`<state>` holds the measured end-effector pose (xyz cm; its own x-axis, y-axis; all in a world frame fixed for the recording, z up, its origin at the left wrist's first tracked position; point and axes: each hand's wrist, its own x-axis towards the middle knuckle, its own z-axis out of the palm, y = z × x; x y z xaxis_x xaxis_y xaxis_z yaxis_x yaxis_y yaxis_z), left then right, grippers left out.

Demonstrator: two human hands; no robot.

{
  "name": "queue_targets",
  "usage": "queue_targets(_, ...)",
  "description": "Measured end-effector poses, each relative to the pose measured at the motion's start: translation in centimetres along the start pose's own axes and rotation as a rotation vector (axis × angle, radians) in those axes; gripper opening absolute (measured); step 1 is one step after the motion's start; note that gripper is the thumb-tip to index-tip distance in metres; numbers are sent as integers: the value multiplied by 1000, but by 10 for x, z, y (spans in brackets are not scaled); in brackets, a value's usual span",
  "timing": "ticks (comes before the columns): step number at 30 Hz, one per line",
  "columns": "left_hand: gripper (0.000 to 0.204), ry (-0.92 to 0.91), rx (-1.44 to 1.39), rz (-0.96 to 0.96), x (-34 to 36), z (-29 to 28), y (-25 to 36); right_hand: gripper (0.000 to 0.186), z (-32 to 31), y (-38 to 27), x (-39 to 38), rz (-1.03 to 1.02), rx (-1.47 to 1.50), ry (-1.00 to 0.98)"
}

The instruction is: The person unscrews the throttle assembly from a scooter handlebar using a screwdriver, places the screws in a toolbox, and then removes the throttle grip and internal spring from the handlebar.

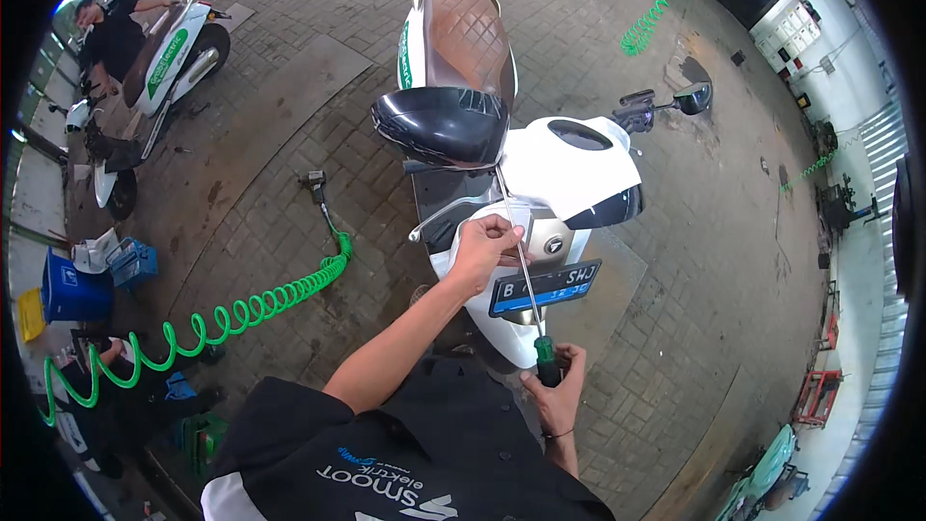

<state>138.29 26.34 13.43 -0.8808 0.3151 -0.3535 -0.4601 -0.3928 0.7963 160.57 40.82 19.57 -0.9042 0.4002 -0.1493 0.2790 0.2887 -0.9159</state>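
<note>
My left hand (487, 249) is closed around the thin metal shaft of a long screwdriver (527, 285), with thumb and index finger pinched on it. My right hand (559, 386) grips the screwdriver's green-and-black handle (546, 352) lower down. The shaft slants up across the white scooter (569, 174) toward a glossy black rounded part (434, 125), beside a brown quilted seat (465, 29); its tip is hard to make out. A dark number plate (521, 294) is just behind the shaft, below a silver panel (558, 232) with a round lock.
A green coiled air hose (241, 318) runs left to an air tool (316, 183). Another person (121, 34) is at a second scooter (169, 68) upper left. Blue bins (77, 280) stand left, a red metal stand (815, 396) right, and another coiled hose (656, 10) is upper right.
</note>
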Motion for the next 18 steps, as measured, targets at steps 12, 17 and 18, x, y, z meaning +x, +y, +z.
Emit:
queue_targets(12,18,-296,-460,-89,7,1,-11,24,5,-32,145,441,101,-862)
queue_targets(17,18,-74,-142,-8,5,9,-15,21,9,-54,152,306,-259,-869)
queue_targets(18,20,-47,-223,59,7,9,-22,21,11,-50,150,300,-270,-882)
